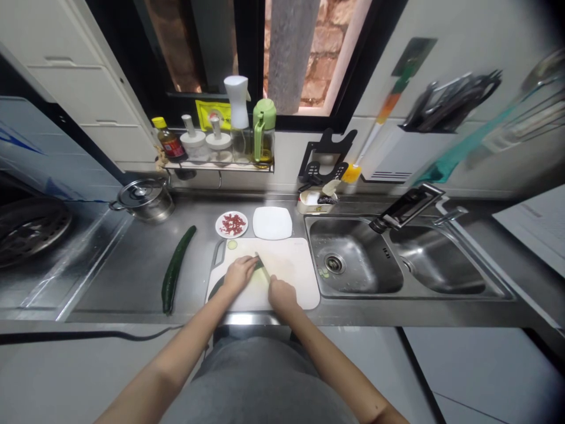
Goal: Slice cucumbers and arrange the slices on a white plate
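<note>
A white cutting board [300, 271] lies on the steel counter before me. My left hand [239, 275] is closed on a dark green cucumber [217, 287] that lies across the board's left part, partly hidden under hand and forearm. My right hand [281, 294] is wrapped round the handle of a knife [263, 266], whose blade is at the cucumber's right end, beside my left fingertips. A round pale green slice [232, 244] rests at the board's upper left. Behind the board are a plate of chopped red pieces [233, 224] and a white square plate [272, 223].
A whole cucumber [175, 271] lies on the counter left of the board. A lidded steel pot [148, 200] stands at the back left. To the right is a double sink [357, 259] with a black faucet [406, 206]. A bottle rack [220, 165] hangs behind.
</note>
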The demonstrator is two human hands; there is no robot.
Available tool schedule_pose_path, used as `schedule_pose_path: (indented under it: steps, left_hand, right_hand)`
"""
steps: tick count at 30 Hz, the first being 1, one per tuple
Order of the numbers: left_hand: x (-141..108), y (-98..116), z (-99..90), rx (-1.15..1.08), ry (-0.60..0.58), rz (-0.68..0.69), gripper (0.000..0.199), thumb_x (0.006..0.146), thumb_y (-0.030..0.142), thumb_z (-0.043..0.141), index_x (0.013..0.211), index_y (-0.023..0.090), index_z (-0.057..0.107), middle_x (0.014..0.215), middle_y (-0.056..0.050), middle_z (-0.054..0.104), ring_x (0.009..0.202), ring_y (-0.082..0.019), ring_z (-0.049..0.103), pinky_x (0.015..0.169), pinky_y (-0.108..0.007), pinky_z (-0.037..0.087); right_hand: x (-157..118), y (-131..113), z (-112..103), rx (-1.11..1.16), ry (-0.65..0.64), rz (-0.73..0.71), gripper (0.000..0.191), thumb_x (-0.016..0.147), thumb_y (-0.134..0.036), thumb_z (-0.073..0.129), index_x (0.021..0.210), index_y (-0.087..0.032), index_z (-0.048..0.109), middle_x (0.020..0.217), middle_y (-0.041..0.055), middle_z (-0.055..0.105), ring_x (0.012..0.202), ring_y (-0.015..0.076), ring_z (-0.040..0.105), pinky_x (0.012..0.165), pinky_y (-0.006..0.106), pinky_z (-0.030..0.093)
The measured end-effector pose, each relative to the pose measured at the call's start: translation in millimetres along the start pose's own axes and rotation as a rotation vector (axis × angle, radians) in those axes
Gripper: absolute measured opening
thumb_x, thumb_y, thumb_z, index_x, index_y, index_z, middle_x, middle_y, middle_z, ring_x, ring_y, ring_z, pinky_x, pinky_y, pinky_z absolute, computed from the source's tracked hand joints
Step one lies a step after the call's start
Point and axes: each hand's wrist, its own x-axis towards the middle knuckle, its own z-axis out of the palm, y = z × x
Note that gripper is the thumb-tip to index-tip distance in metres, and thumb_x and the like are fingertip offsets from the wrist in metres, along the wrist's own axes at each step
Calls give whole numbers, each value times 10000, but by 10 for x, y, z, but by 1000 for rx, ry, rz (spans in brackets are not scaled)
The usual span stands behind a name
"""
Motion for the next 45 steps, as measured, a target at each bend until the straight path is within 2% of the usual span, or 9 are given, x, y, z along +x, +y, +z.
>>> schedule_pose_path:
  steps: [5, 17, 28, 32, 40, 45]
  left_hand:
    - [1, 2, -3, -9, 2, -4, 286, 917, 243, 486, 1137, 239, 668, 1052, -61, 670, 944, -169, 605, 865, -287, 489]
    - [3, -11, 7, 1, -8, -8, 294, 913, 242, 495, 1150, 241, 667, 1067, -66, 669, 953, -172, 600, 877, -294, 484]
    - [1, -36, 39, 5, 6, 1, 289, 918, 254, 484, 1139, 250, 670, 1070, -57, 667, 950, -172, 605, 876, -290, 483]
    - [1, -22, 23, 0, 11, -1, 288, 917, 254, 487, 1142, 252, 666, 1066, -57, 667, 955, -171, 606, 875, -288, 485]
    - [6, 38, -18, -22, 19, -18, 284, 923, 262, 479, 1129, 232, 673, 1061, -62, 671, 961, -173, 609, 894, -296, 486]
    - [6, 61, -51, -33, -2, -38, 289, 928, 263, 469, 1139, 237, 666, 1069, -53, 671, 974, -169, 608, 905, -294, 482]
  right_hand:
    - [24, -14, 18, -2, -27, 11, 295, 899, -81, 331, 1093, -127, 549, 955, 163, 685, 947, 217, 666, 778, 310, 476]
    - [219, -82, -28, 27, 20, -30, 292, 907, -90, 348, 1100, -127, 564, 980, 156, 688, 976, 205, 659, 784, 289, 473]
    - [337, -170, -58, 24, 44, 4, 333, 898, -77, 327, 1123, -99, 571, 1008, 177, 687, 992, 204, 655, 781, 283, 478]
    - [299, -155, -49, 21, 58, -3, 329, 895, -74, 330, 1121, -107, 568, 989, 167, 692, 965, 208, 664, 775, 289, 484]
    - [31, -22, 86, -20, 25, 29, 316, 908, -80, 316, 1092, -117, 570, 933, 164, 696, 950, 217, 670, 772, 299, 487]
    - [9, -12, 110, -29, 42, 23, 317, 906, -67, 313, 1083, -109, 573, 929, 167, 695, 945, 221, 670, 773, 304, 483]
